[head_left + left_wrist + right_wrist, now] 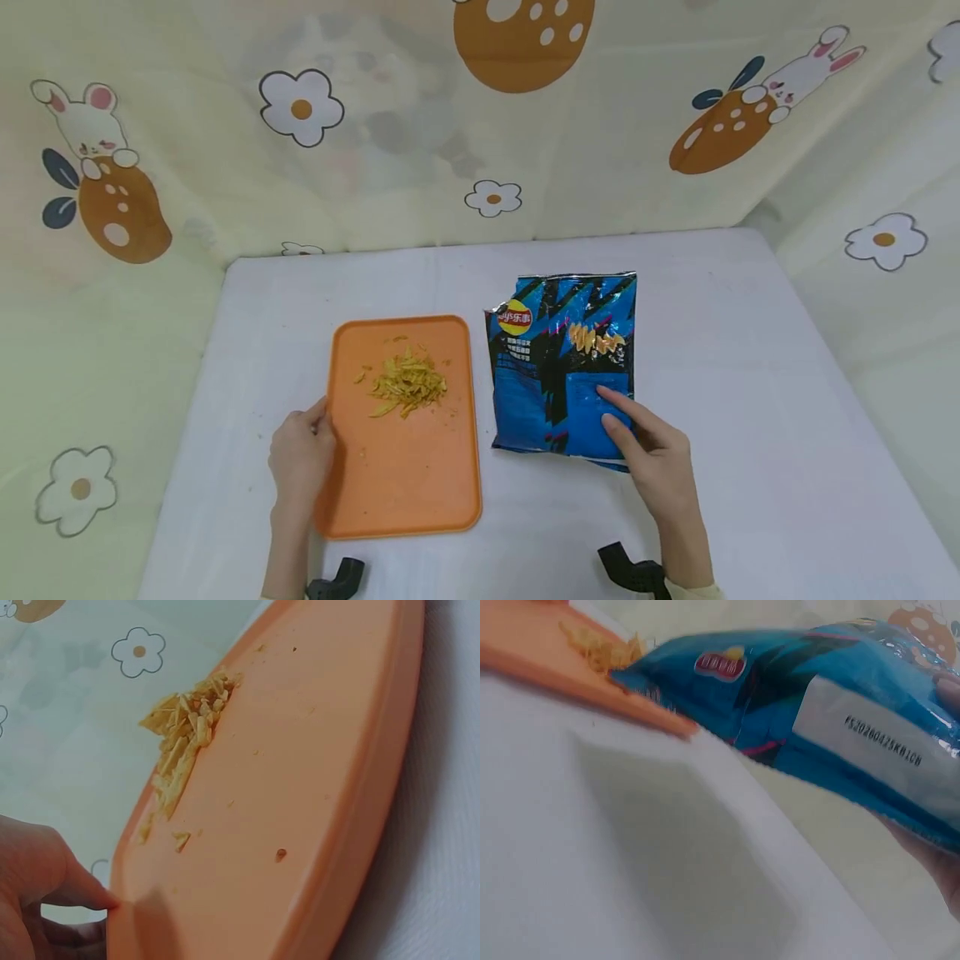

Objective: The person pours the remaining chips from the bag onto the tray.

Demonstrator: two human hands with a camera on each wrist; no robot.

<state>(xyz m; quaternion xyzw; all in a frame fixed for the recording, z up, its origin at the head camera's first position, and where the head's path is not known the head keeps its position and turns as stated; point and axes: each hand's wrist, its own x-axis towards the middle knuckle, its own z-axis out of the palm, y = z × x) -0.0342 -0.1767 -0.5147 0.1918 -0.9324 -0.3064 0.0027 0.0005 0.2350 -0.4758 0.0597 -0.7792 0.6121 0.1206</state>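
Observation:
An orange rectangular tray (405, 492) stands left of the table's middle, bearing a small heap of broken yellow chips (409, 382) with crumbs scattered round it. My left hand (302, 458) pinches the tray's left rim; in the left wrist view its thumb (79, 889) lies at the rim with other fingers curled below. To the right of the tray, my right hand (660, 458) grips a blue and black chip bag (525, 408) by its lower right side. The right wrist view shows the bag (780, 697) above the tabletop with a shadow beneath. Its torn upper left corner points toward the tray.
A white cloth covers the table (750, 375). Behind and beside it hangs a pale curtain (405, 183) printed with rabbits and flowers. Black wrist mounts (633, 573) show near the front edge.

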